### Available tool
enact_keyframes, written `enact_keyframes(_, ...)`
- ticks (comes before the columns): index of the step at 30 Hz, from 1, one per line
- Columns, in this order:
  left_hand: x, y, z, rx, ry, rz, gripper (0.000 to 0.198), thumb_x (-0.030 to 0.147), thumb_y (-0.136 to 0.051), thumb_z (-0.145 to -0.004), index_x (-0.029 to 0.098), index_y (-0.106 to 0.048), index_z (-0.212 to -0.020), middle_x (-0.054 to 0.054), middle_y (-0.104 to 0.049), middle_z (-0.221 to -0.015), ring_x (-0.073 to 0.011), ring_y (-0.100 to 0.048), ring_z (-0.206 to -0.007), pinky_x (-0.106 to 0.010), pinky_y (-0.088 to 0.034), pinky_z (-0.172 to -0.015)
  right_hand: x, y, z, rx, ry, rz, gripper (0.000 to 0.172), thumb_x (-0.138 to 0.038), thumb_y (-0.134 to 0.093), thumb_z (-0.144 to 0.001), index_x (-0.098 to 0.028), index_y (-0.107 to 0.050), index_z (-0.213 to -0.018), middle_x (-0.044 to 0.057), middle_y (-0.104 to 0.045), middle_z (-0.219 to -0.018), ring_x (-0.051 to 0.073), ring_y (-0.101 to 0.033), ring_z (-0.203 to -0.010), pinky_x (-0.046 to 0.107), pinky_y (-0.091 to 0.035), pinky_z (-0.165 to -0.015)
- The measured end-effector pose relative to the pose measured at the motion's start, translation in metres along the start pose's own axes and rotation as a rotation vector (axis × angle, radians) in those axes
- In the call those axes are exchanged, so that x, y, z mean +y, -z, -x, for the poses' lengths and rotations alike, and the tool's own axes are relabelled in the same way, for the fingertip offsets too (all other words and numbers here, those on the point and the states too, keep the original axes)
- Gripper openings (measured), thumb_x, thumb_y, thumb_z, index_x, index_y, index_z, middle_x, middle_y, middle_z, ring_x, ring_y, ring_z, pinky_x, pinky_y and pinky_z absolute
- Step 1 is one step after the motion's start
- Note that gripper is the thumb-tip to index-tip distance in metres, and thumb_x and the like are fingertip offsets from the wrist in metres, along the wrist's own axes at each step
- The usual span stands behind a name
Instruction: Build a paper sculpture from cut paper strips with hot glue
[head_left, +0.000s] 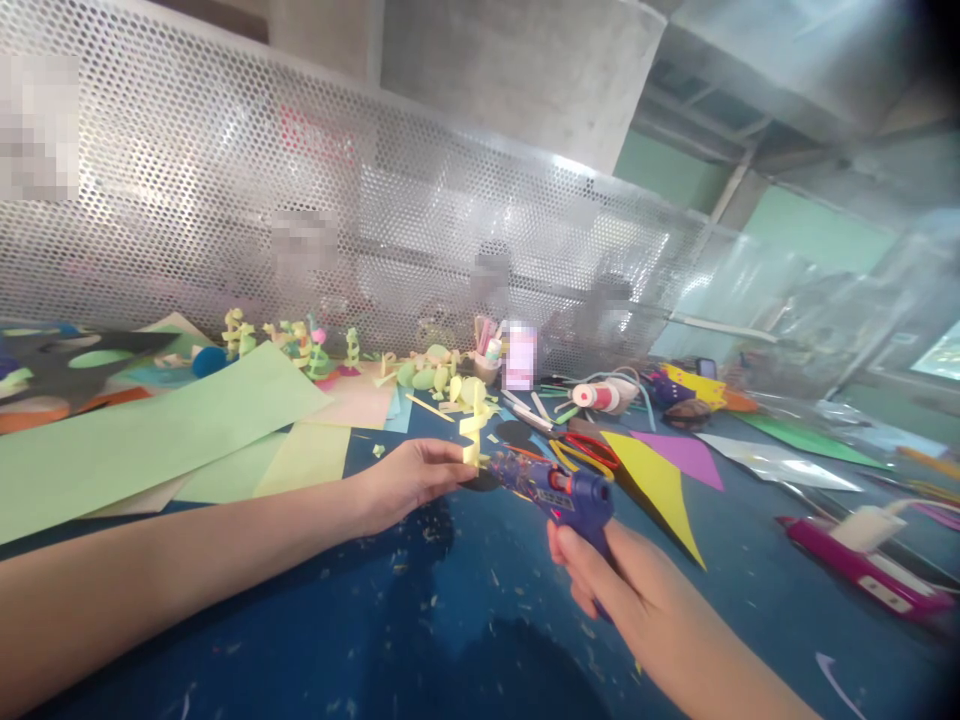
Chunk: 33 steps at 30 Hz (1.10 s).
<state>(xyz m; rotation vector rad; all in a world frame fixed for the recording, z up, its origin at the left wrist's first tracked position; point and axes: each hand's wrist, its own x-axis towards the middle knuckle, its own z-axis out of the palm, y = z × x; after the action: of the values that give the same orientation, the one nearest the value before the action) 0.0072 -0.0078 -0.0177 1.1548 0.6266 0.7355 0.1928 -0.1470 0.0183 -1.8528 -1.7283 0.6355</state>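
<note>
My right hand (600,570) is wrapped round the handle of a blue hot glue gun (555,490), its nozzle pointing left. At the nozzle tip stands a small pale-yellow foam piece (472,430), shaped like a curled stem. My left hand (420,480) pinches the lower part of this yellow piece between thumb and fingers. A dark round base (484,483) shows just under it, partly hidden by the glue gun. Whether the nozzle touches the yellow piece I cannot tell.
Green foam sheets (225,420) lie at left. Behind stand several small foam plants (352,350). Scissors (592,452), a yellow foam sheet (660,490) and a thread spool (600,397) lie right of centre. A magenta power strip (862,570) sits far right; a perforated metal screen (420,220) rises behind.
</note>
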Motion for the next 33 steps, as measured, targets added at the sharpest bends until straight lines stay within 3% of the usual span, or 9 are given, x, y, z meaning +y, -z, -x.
enact_keyframes(5,0.0002,0.0001,0.0004,0.017,0.0,-0.012,0.013,0.023,-0.074,-0.062,0.017,-0.068,-0.072,0.001,-0.07,-0.078,-0.0117,-0.063,-0.082,-0.023,-0.042,-0.084,-0.0034,0.0004,0.002,0.037,0.002,0.056,0.042,-0.059,-0.031,-0.083,-0.022,-0.053,-0.081,0.001,-0.056,-0.065,0.017,-0.056,-0.065,0.027,-0.043,-0.064)
enact_keyframes(13,0.0005,0.0002,0.0006,0.01,-0.005,-0.012,0.014,0.023,-0.074,-0.062,0.017,-0.069,-0.074,0.0,-0.071,-0.08,-0.012,-0.063,-0.081,-0.023,-0.042,-0.084,-0.0044,0.0011,0.0012,0.041,0.012,0.087,0.045,-0.06,-0.029,-0.084,-0.024,-0.053,-0.09,0.0,-0.054,-0.06,0.018,-0.055,-0.06,0.027,-0.042,-0.056)
enact_keyframes(18,-0.0001,0.0004,0.0008,0.015,-0.008,-0.006,0.014,0.024,-0.075,-0.061,0.017,-0.069,-0.071,0.001,-0.071,-0.077,-0.0113,-0.063,-0.08,-0.022,-0.042,-0.083,-0.0054,0.0023,0.0008,0.055,0.025,0.108,0.046,-0.061,-0.028,-0.084,-0.023,-0.054,-0.092,0.001,-0.055,-0.061,0.018,-0.055,-0.06,0.028,-0.043,-0.061)
enact_keyframes(29,0.0001,0.0008,0.0006,0.025,-0.003,0.015,0.015,0.022,-0.075,-0.06,0.018,-0.068,-0.072,0.001,-0.07,-0.077,-0.0113,-0.063,-0.08,-0.022,-0.042,-0.083,-0.0048,0.0012,0.0031,0.091,0.049,0.089,0.043,-0.06,-0.033,-0.083,-0.024,-0.057,-0.086,0.0,-0.057,-0.058,0.017,-0.055,-0.056,0.026,-0.043,-0.054)
enact_keyframes(33,0.0007,0.0007,0.0008,0.013,-0.005,-0.016,0.013,0.023,-0.074,-0.062,0.018,-0.069,-0.073,0.001,-0.071,-0.08,-0.0112,-0.062,-0.083,-0.021,-0.042,-0.083,-0.0062,0.0028,0.0007,0.124,0.076,0.082,0.04,-0.056,-0.034,-0.084,-0.023,-0.057,-0.086,0.001,-0.059,-0.062,0.018,-0.057,-0.061,0.026,-0.044,-0.059)
